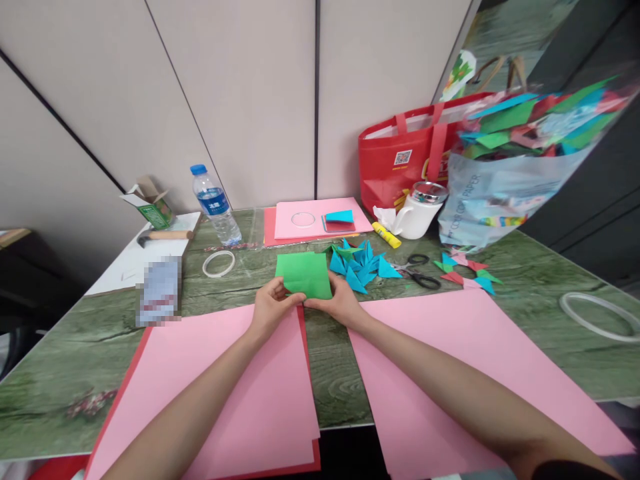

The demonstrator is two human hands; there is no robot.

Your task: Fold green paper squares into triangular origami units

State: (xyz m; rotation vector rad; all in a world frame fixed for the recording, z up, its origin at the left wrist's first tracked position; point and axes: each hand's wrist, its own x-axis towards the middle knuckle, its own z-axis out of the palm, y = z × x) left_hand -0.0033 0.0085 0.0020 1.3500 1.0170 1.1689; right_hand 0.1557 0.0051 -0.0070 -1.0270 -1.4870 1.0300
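A green square of paper [304, 272] with faint creases is held up between both hands near the middle of the table. My left hand [274, 305] pinches its lower left edge, thumb in front. On its lower right corner my right hand [339, 301] is closed, the thumb along the bottom edge. Just right of the paper lies a pile of folded blue pieces [361, 265], with a little green among them. Black-handled scissors [423, 272] rest beside that pile. Large pink sheets lie under my left forearm [240, 393] and my right forearm [480, 373].
At the back stand a water bottle [217, 208], a white mug [420, 212], a red bag [387, 167] and a bag of folded paper [490, 193]. A hammer [167, 235], a glue stick [387, 235], tape rings and a multicoloured paper ring [489, 274] lie on the table [337, 393].
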